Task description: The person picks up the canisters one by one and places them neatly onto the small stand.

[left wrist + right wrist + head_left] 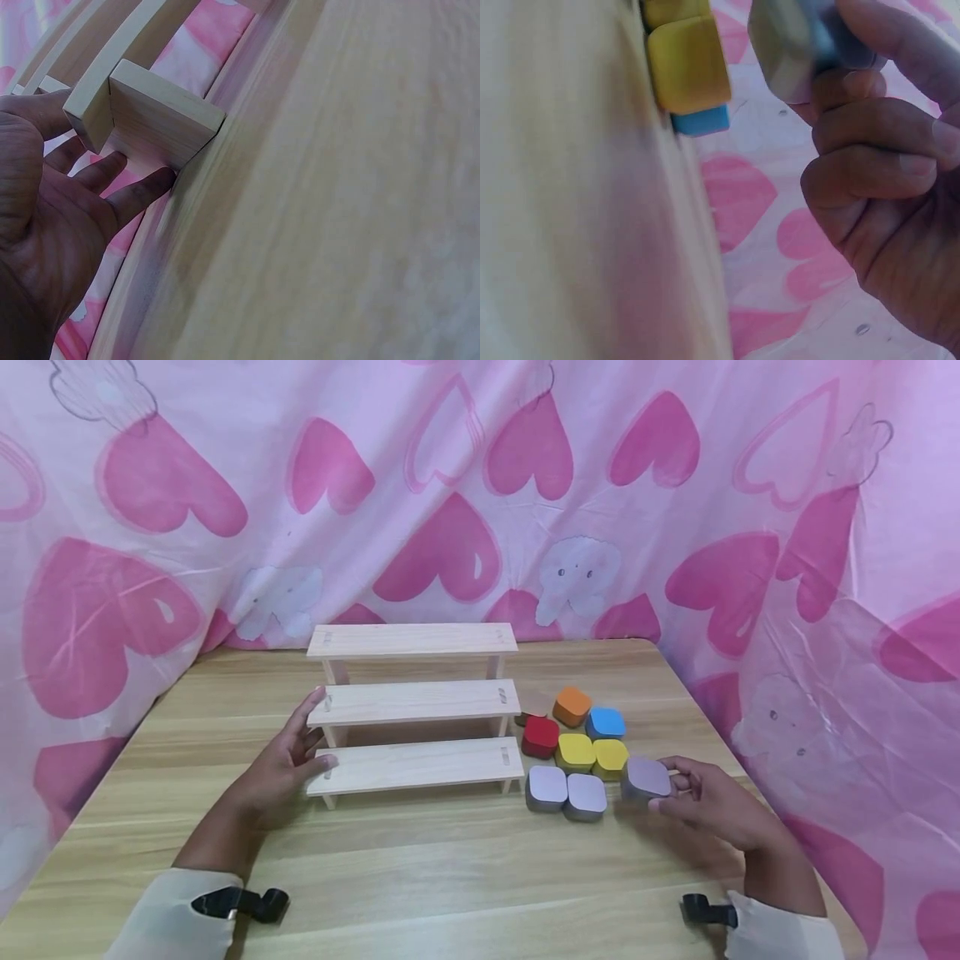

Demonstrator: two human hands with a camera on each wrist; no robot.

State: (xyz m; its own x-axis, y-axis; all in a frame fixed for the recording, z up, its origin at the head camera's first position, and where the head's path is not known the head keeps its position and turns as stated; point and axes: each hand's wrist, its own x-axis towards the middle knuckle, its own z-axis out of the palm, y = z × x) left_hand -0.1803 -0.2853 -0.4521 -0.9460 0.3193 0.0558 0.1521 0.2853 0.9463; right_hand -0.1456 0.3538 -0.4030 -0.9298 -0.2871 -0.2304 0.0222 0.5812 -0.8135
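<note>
A pink cloth (262, 410) hangs behind the table (465, 877) and down both sides. It has big dark pink hearts (660, 439) all over, and a pale animal (579, 568) with two dot eyes. The cloth has wrinkles on the right. The table is light brown wood with long streaks.

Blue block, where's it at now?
In the head view, the blue block is right of centre on the table, right of the wooden shelves, with the orange block at its left and a yellow block just in front.
</note>
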